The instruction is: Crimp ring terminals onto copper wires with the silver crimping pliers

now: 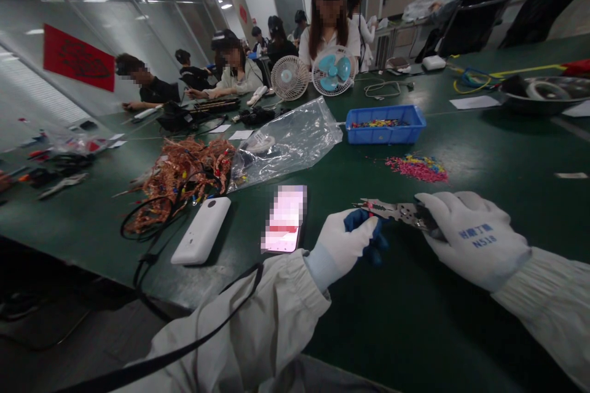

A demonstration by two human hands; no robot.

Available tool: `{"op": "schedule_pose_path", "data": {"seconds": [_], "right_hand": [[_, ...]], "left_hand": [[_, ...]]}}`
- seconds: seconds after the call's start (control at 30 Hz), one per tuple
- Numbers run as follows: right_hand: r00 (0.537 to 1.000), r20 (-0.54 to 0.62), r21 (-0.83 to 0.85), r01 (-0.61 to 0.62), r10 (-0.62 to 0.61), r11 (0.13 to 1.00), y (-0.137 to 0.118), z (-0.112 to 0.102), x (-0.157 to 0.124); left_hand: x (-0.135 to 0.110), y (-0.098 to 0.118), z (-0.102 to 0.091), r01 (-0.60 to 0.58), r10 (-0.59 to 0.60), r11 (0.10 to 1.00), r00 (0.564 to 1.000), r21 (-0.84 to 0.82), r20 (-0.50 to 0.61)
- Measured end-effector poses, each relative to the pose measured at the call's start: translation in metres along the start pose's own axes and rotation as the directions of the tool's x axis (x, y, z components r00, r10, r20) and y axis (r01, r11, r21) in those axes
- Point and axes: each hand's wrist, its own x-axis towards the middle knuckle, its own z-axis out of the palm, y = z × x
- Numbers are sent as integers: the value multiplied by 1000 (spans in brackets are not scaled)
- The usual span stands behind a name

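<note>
My right hand (474,236), in a white glove with blue print, is closed round the handles of a metal wire stripper (403,214). The tool's jaws point left, toward my other hand. My left hand (345,239), gloved in white with dark blue fingertips, pinches a short red wire (370,204). That wire is at the jaws of the stripper; whether they bite into it is too small to tell. Beyond my hands lies a pile of pink, yellow and blue insulation bits (419,169). Farther back stands a blue plastic bin (386,134) with small coloured pieces inside.
To the left are a lit phone (284,221), a white power bank (203,230) with a black cable, a heap of bare copper wire (184,172) and a clear plastic bag (299,141). Two small fans (332,72) stand across the green table (461,331). Several people sit beyond.
</note>
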Motion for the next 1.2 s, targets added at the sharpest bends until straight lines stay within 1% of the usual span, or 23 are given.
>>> {"op": "schedule_pose_path", "data": {"seconds": [0.23, 0.4, 0.5, 0.7, 0.9, 1.0, 1.2], "right_hand": [[999, 38, -57, -2, 4, 998, -5, -5, 7], [999, 32, -59, -4, 6, 998, -4, -4, 8], [999, 48, -59, -14, 17, 998, -5, -6, 9], [993, 111, -63, -35, 41, 997, -8, -11, 14], [989, 133, -93, -46, 58, 995, -10, -12, 16], [986, 158, -94, -38, 53, 995, -10, -12, 17], [988, 154, -88, -12, 26, 996, -9, -15, 20]], "left_hand": [[3, -11, -2, -91, 91, 996, 996, 4, 5], [1, -11, -2, -65, 69, 993, 997, 103, -30], [1, -11, -3, -66, 71, 989, 997, 130, -35], [4, -16, -5, -85, 88, 990, 996, 114, -22], [4, -14, -4, -61, 63, 995, 998, 83, -12], [3, -14, -4, -77, 78, 994, 997, 72, -14], [5, -15, -2, -90, 90, 996, 996, 19, -7]]}}
